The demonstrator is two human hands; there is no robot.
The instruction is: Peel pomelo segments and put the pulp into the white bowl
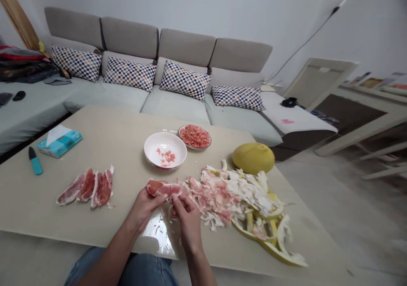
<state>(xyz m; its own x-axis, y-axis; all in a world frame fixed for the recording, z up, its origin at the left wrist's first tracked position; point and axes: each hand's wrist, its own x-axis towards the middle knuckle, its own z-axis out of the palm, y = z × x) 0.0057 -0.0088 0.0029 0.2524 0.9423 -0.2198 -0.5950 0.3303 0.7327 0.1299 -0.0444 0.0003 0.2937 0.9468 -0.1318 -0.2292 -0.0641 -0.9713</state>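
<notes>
Between my hands, just above the table's near side, is a pink pomelo segment (163,188). My left hand (146,205) grips its left part, thumb along the near side. The fingers of my right hand (187,214) pinch its right end, where pale membrane shows. Beyond them stands a white bowl (152,154) with a few bits of pink pulp inside. Behind it, a plate is heaped with pink pulp (194,136). Several unpeeled pomelo segments (87,187) lie to the left. Close to my right hand spreads a pile of torn membrane and pith (219,192).
A whole yellow pomelo (253,158) sits behind the pile, with cut rind (280,252) at its near right. On the left lie a blue tissue pack (60,142) and a knife with a teal handle (36,165). A grey sofa (174,105) runs behind the table (127,129).
</notes>
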